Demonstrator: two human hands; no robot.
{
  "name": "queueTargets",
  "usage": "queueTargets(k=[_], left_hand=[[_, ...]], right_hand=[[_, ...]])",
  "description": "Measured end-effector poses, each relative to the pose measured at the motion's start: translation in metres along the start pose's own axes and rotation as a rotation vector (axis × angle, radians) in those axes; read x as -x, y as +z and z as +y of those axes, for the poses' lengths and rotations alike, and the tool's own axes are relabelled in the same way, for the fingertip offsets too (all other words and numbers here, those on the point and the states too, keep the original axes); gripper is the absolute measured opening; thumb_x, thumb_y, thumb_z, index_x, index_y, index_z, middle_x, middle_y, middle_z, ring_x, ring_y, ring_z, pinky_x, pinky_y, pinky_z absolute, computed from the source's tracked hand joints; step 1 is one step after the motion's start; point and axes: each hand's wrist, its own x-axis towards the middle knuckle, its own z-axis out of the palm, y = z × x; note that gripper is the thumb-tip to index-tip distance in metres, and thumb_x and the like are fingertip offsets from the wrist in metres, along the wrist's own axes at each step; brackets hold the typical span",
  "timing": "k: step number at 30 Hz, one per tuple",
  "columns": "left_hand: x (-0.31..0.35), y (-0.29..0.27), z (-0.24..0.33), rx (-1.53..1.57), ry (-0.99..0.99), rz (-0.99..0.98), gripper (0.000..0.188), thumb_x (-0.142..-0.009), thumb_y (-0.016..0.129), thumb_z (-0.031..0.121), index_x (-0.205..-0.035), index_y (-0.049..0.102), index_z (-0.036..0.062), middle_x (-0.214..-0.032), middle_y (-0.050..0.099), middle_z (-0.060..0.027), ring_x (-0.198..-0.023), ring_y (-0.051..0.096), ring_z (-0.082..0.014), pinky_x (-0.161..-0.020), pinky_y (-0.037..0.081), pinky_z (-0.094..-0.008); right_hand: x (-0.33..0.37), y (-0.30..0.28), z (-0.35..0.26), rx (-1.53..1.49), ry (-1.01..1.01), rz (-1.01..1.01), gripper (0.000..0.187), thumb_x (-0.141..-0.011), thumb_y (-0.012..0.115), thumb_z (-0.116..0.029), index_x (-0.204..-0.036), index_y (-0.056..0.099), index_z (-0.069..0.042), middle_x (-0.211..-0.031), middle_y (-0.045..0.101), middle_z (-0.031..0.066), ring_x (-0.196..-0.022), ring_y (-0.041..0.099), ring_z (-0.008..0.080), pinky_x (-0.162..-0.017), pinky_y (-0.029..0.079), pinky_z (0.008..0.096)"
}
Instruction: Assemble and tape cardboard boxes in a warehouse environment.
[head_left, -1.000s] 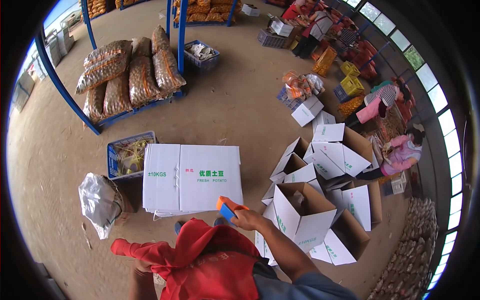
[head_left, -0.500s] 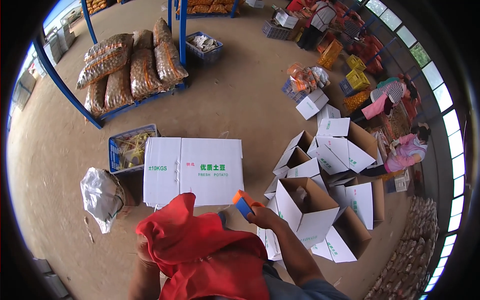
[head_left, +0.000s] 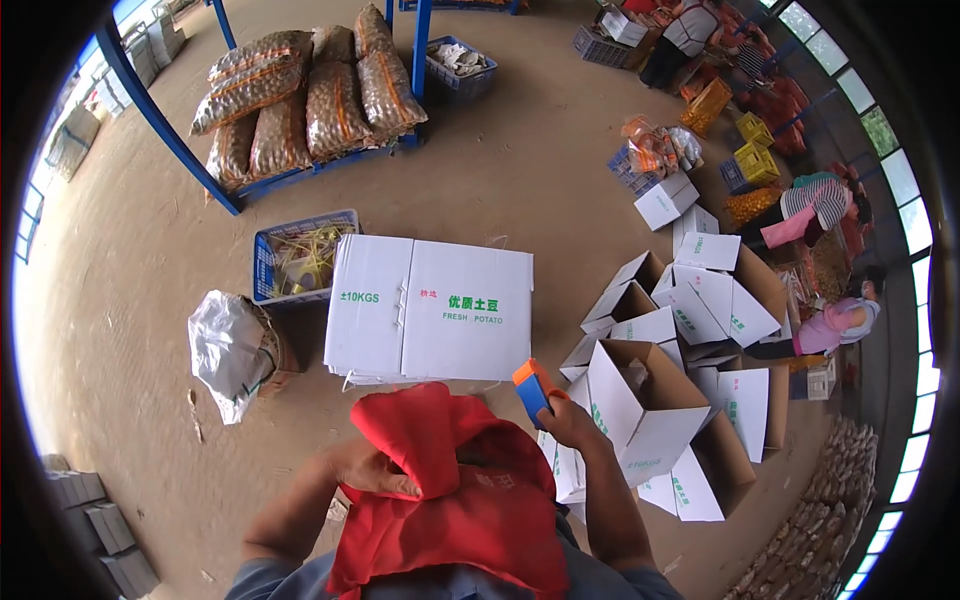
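Observation:
My left hand is closed on a bunched fold of the red apron, which covers my front and rises in a loose flap. In my right hand is an orange-and-blue tape dispenser, held up beside the near right corner of a stack of flattened white cartons. The fingers wrap round its rear end. The stack lies just beyond the apron. Close to my right forearm stand opened white cartons, several of them leaning on one another.
Left of the stack are a blue crate of yellow strapping and a basket with a white plastic bag. Filled mesh sacks lie on a blue rack at the far left. Co-workers are along the right side.
My left hand has come inward and up with the apron's flap, its fingers now showing. The view has shifted, so the scene sits farther right and higher. The tape dispenser stays in my right hand.

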Motion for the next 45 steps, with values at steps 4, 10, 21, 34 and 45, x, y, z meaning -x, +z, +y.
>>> queueTargets(k=[4, 10, 21, 34, 45], left_hand=[[-0.022, 0.006, 0.020, -0.158, 0.386, 0.042, 0.053, -0.081, 0.091, 0.034, -0.124, 0.072, 0.0092, -0.131, 0.070, -0.0101, -0.125, 0.064, -0.0303, -0.106, 0.050, -0.0440], [-0.036, 0.024, 0.027, -0.234, 0.542, -0.016, 0.045, -0.089, 0.085, 0.025, -0.127, 0.069, 0.0095, -0.128, 0.070, -0.0116, -0.119, 0.066, -0.0323, -0.105, 0.050, -0.0452], [0.042, 0.010, 0.080, 1.504, 0.360, 0.608, 0.027, -0.093, 0.068, 0.007, -0.120, 0.067, -0.0008, -0.108, 0.074, -0.0109, -0.096, 0.071, -0.0232, -0.083, 0.058, -0.0354], [0.191, 0.073, 0.019, 1.127, 0.493, -0.054, 0.022, -0.095, 0.068, 0.015, -0.111, 0.070, 0.0008, -0.107, 0.075, -0.0124, -0.099, 0.072, -0.0251, -0.083, 0.059, -0.0358], [0.217, 0.119, 0.083, 1.046, 1.004, 0.378, 0.020, -0.097, 0.066, 0.016, -0.111, 0.073, 0.0032, -0.113, 0.075, -0.0112, -0.105, 0.071, -0.0236, -0.091, 0.055, -0.0364]], right_hand=[[0.001, 0.016, -0.011, 0.043, -0.028, 0.061, 0.059, -0.093, 0.047, -0.043, -0.125, 0.063, 0.004, -0.116, 0.070, 0.0297, -0.113, 0.068, 0.0424, -0.100, 0.051, 0.0481], [0.004, 0.035, -0.012, 0.009, -0.072, 0.115, 0.055, -0.094, 0.047, -0.040, -0.119, 0.063, 0.006, -0.115, 0.069, 0.0314, -0.110, 0.067, 0.0451, -0.097, 0.051, 0.0499], [0.029, 0.063, -0.019, -0.078, -0.043, 0.097, 0.041, -0.095, 0.053, -0.032, -0.115, 0.061, 0.002, -0.108, 0.072, 0.0256, -0.102, 0.070, 0.0449, -0.093, 0.053, 0.0491], [0.018, 0.053, -0.046, 0.155, -0.213, 0.160, 0.044, -0.096, 0.049, -0.036, -0.103, 0.062, 0.005, -0.100, 0.070, 0.0311, -0.093, 0.070, 0.0454, -0.085, 0.054, 0.0510], [-0.007, 0.055, -0.092, 0.210, -0.376, 0.060, 0.046, -0.094, 0.052, -0.040, -0.099, 0.065, 0.004, -0.100, 0.069, 0.0321, -0.095, 0.068, 0.0476, -0.085, 0.053, 0.0533]])
